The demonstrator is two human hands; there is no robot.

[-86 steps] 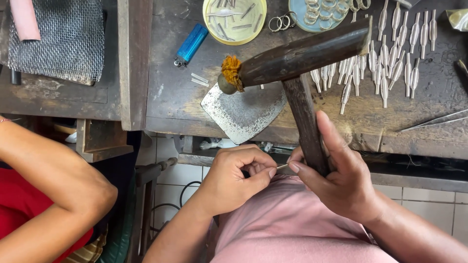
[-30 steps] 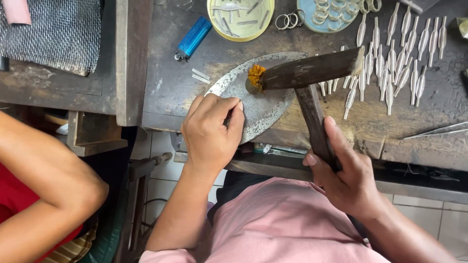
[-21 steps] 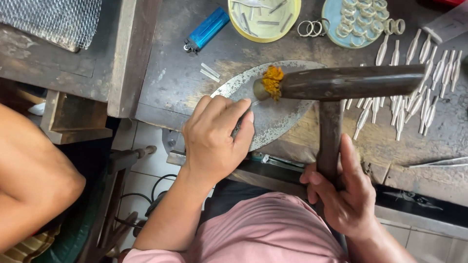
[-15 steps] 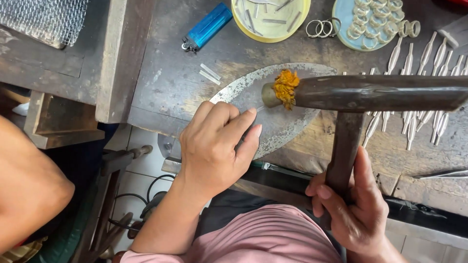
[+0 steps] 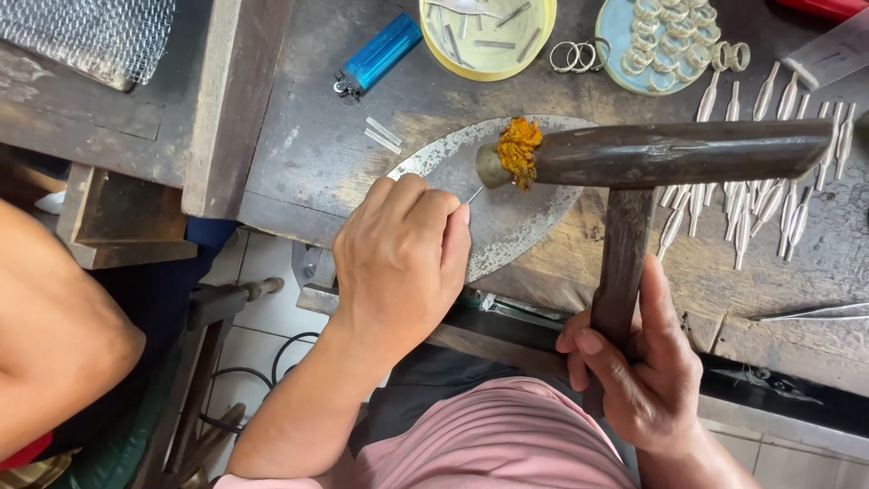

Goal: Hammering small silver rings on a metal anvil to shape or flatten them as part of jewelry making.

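The left hand (image 5: 403,258) pinched a thin metal pin (image 5: 474,194) and held its tip flat on the worn metal plate (image 5: 516,226) at the edge of the counter (image 5: 317,154). The right hand (image 5: 647,371) was clenched around the wooden handle of a hammer (image 5: 652,156), whose head hung just above the plate, its orange-tipped end close to the pin. By the look of it, the work was well along: many shaped silver pieces (image 5: 742,208) lay in rows on the counter to the right, and finished rings (image 5: 661,41) filled a blue dish. The pin in hand appeared not yet flattened. A blue lighter (image 5: 376,54) lay farther back.
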